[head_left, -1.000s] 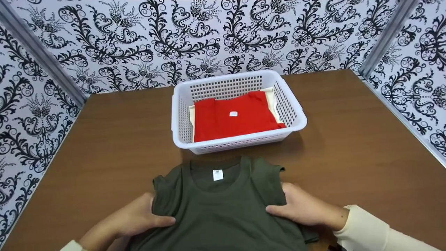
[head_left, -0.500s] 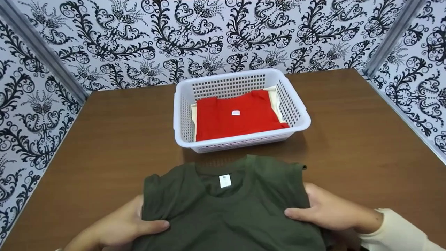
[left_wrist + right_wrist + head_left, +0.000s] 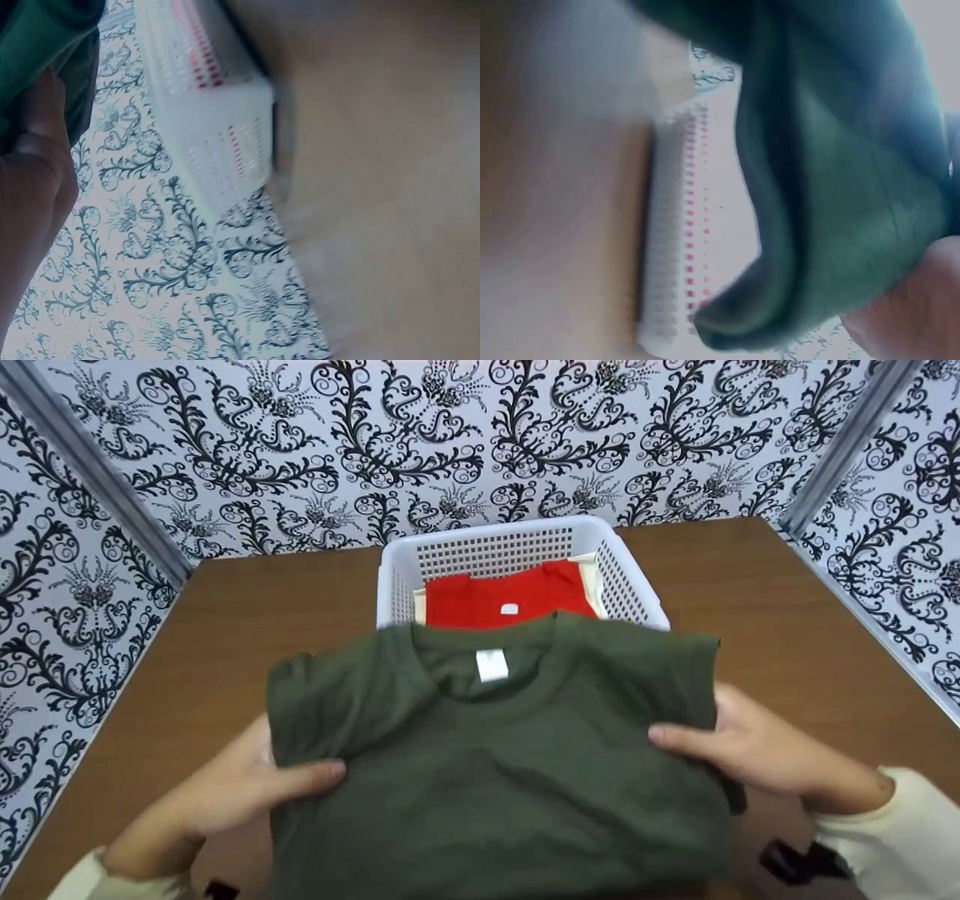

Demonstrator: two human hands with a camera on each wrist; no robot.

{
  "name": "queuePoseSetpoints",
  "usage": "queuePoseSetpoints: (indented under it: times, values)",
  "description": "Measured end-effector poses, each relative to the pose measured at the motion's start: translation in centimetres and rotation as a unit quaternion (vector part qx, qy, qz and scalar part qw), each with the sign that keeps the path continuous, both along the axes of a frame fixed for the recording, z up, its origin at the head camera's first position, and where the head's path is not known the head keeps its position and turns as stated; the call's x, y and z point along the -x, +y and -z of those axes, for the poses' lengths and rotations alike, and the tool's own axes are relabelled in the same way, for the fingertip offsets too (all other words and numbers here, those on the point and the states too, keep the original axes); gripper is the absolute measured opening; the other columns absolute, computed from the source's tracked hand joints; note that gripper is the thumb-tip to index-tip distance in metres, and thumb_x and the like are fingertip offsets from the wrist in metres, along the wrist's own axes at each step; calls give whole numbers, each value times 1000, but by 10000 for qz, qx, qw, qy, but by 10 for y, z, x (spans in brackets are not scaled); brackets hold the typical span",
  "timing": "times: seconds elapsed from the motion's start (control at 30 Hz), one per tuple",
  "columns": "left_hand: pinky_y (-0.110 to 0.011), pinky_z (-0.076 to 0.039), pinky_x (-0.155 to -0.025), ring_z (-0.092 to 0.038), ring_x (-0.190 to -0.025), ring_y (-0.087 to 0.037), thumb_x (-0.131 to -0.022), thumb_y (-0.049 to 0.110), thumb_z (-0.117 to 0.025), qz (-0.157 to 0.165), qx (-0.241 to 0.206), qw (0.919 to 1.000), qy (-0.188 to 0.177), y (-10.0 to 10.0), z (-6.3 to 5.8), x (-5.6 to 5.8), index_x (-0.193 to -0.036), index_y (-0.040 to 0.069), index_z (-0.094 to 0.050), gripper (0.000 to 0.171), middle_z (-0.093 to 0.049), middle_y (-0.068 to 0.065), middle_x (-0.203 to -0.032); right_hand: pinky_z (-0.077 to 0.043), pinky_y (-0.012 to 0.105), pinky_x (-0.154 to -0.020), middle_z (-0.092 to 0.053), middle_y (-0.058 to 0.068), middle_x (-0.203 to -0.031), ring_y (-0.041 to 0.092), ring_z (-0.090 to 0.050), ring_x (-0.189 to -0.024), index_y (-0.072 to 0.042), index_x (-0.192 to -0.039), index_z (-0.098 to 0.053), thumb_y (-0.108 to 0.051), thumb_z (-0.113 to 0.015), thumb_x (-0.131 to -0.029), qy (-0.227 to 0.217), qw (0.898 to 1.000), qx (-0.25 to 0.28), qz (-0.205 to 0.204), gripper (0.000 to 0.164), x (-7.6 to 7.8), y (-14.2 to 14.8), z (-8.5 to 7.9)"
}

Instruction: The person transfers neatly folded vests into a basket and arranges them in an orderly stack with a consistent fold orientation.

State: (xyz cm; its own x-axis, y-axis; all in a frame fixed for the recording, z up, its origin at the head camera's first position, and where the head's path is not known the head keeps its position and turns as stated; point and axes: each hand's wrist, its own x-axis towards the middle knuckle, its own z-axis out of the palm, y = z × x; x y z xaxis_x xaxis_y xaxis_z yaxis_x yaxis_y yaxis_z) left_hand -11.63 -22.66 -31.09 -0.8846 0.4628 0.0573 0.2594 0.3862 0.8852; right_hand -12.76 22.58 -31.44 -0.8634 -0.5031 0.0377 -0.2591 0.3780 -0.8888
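A dark green T-shirt (image 3: 495, 765), folded with its collar and white neck label facing away, is held up between both hands. My left hand (image 3: 247, 780) grips its left side, thumb on top and fingers hidden beneath the cloth. On the other side my right hand (image 3: 757, 742) pinches it the same way. The shirt's far edge overlaps the near side of a white plastic basket (image 3: 637, 577) in the head view. Inside the basket lies a folded red shirt (image 3: 480, 596) on top of cream cloth (image 3: 589, 577). In the right wrist view the green shirt (image 3: 855, 187) hangs with a loose fold.
The basket stands on a brown wooden table (image 3: 292, 600), near the back wall (image 3: 465, 450) with its black scroll pattern. Patterned side walls with metal corner posts (image 3: 855, 442) enclose the table left and right.
Both hands have raised the green shirt off the table and carried it forward, toward the basket, spreading slightly apart. It now covers the basket's near rim in the head view.
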Motion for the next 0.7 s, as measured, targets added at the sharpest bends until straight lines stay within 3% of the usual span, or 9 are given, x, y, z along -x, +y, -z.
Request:
queuePoseSetpoints:
  times: [0.1,0.3,0.53,0.7]
  values:
    - [-24,-45,-90,-58,-105,-16,-79,13,-70,-283,38,9996,-4,5,-11,20,-127,10,-44,55,-58,-6,-117,-52,28,-80,-61,10,-112,16,-63,-95,-6,-126,-46,-18,-60,-89,-1,9984,-269,505,42,17,-1,-13]
    - [-29,-43,-95,-55,-109,-18,-80,21,-69,-354,178,9992,63,12,-23,64,-130,15,-42,57,-55,-2,-121,-46,21,-88,-54,8,-126,14,-57,-106,-12,-136,-38,-33,-59,-88,438,9907,-817,992,56,61,-3,-28]
    - [-40,-37,-102,-51,-115,-19,-80,25,-70,-369,238,9990,61,22,-28,110,-135,15,-37,65,-50,-2,-128,-37,44,-102,-48,10,-135,23,-50,-117,-16,-140,-32,-30,-61,-88,475,9875,-909,1197,61,109,0,-32]
    - [-40,-38,-101,-51,-114,-21,-79,20,-69,-495,64,9987,-88,32,-29,138,-136,16,-36,66,-50,-5,-128,-34,48,-104,-46,12,-135,27,-48,-119,-17,-142,-30,-22,-59,-89,588,9841,-1161,1210,60,141,0,-36]
